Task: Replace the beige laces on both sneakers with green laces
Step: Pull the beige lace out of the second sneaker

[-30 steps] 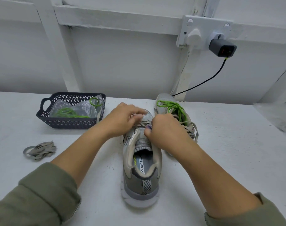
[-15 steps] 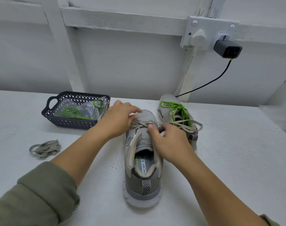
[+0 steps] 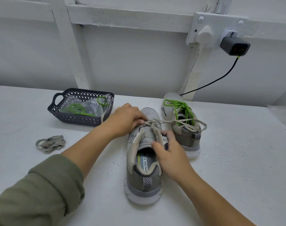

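A grey sneaker (image 3: pixel 144 181) stands heel toward me in the middle of the white table, still threaded with a beige lace (image 3: pixel 186 122) whose loose end trails right over the second sneaker. My left hand (image 3: pixel 127 119) pinches the lace at the upper eyelets. My right hand (image 3: pixel 171 152) grips the sneaker's right collar, thumb on the tongue. Behind and to the right, the second sneaker (image 3: pixel 183 128) carries a green lace (image 3: pixel 179 106).
A dark plastic basket (image 3: pixel 57 110) at the back left holds a clear bag with green laces (image 3: pixel 77 108). A removed beige lace (image 3: pixel 50 143) lies bundled at the left. A wall socket with a black charger (image 3: pixel 234 46) and its cable hangs behind.
My right hand has drawn back from the eyelets to the sneaker's collar. The beige lace has come loose and now stretches right across the second sneaker. The left hand stays at the eyelets.
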The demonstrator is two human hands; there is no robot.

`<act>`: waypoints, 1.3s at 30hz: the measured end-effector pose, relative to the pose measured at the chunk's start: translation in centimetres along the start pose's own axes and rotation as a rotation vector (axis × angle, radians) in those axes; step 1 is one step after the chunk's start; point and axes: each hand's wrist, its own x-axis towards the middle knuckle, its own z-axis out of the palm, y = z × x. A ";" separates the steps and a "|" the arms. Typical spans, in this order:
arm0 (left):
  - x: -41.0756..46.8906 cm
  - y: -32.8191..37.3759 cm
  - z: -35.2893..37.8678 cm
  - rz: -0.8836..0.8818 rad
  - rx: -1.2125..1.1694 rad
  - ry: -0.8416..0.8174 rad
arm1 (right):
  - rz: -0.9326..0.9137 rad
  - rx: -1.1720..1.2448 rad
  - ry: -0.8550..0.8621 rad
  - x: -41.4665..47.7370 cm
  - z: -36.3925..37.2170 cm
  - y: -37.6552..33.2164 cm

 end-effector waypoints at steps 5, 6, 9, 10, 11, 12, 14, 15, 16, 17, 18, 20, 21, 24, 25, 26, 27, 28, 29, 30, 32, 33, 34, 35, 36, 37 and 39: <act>0.3 0.8 -0.1 -0.217 0.453 0.235 | -0.005 -0.005 0.023 -0.1 0.0 0.0; 0.2 0.9 -0.2 -0.343 0.520 0.329 | -0.004 -0.004 0.024 -0.1 0.0 0.0; -0.2 1.2 -0.4 -0.463 0.630 0.370 | 0.002 0.004 0.029 -0.2 0.0 0.0; -0.2 1.4 -0.4 -0.387 0.591 0.295 | 0.006 0.004 0.030 -0.3 0.0 0.0; 0.0 1.6 -0.5 -0.277 0.525 0.219 | 0.008 0.003 0.031 -0.3 0.1 -0.1; 0.2 1.9 -0.6 -0.160 0.452 0.128 | 0.008 -0.005 0.032 -0.3 0.1 -0.1; 0.2 2.5 -0.7 0.011 0.391 0.020 | 0.007 -0.025 0.035 -0.3 0.1 -0.3; 0.2 2.3 -0.4 0.049 0.405 0.050 | 0.007 -0.031 0.038 -0.3 0.1 -0.3; 0.1 2.1 -0.1 0.048 0.427 0.122 | 0.006 -0.034 0.042 -0.3 0.1 -0.4; 0.0 1.8 -0.1 -0.009 0.460 0.209 | 0.006 -0.038 0.047 -0.3 0.1 -0.3; -0.2 1.7 -0.3 -0.129 0.501 0.303 | 0.006 -0.041 0.051 -0.4 0.1 -0.3; -0.5 1.5 -0.9 -0.434 0.576 0.457 | 0.000 -0.045 0.052 -0.4 0.0 -0.3; -0.6 1.7 -1.2 -0.533 0.596 0.446 | -0.003 -0.049 0.049 -0.4 0.0 -0.2; -0.5 2.5 -1.3 -0.334 0.509 0.265 | 0.004 -0.053 0.049 -0.4 0.1 -0.4; -0.3 2.8 -1.2 -0.211 0.422 0.180 | 0.006 -0.055 0.053 -0.3 0.2 -0.4; -0.1 3.3 -1.0 -0.128 0.366 0.102 | 0.008 -0.060 0.056 -0.3 0.2 -0.4; 0.0 3.5 -0.8 -0.087 0.354 0.056 | 0.010 -0.068 0.056 -0.2 0.2 -0.4; 0.2 3.4 -0.5 -0.078 0.367 0.058 | 0.009 -0.069 0.055 -0.3 0.2 -0.5; 0.2 3.3 -0.2 -0.093 0.394 0.099 | 0.008 -0.067 0.055 -0.3 0.2 -0.4; 0.1 3.0 0.0 -0.147 0.434 0.165 | 0.003 -0.065 0.054 -0.3 0.2 -0.4; -0.2 2.5 -0.1 -0.387 0.526 0.301 | -0.005 -0.058 0.060 -0.4 0.1 -0.4; -0.4 2.1 -0.3 -0.536 0.557 0.337 | -0.008 -0.055 0.061 -0.4 0.1 -0.4; -0.6 2.0 -0.5 -0.644 0.578 0.332 | -0.010 -0.055 0.061 -0.4 0.1 -0.4; -0.7 1.9 -0.4 -0.673 0.595 0.314 | -0.009 -0.058 0.061 -0.4 0.1 -0.3; -0.8 1.9 -0.4 -0.622 0.584 0.304 | -0.009 -0.059 0.059 -0.5 0.2 -0.4; -0.7 2.1 -0.3 -0.512 0.525 0.298 | -0.007 -0.060 0.057 -0.4 0.2 -0.4; -0.6 2.6 -0.4 -0.261 0.324 0.228 | -0.006 -0.060 0.058 -0.4 0.3 -0.6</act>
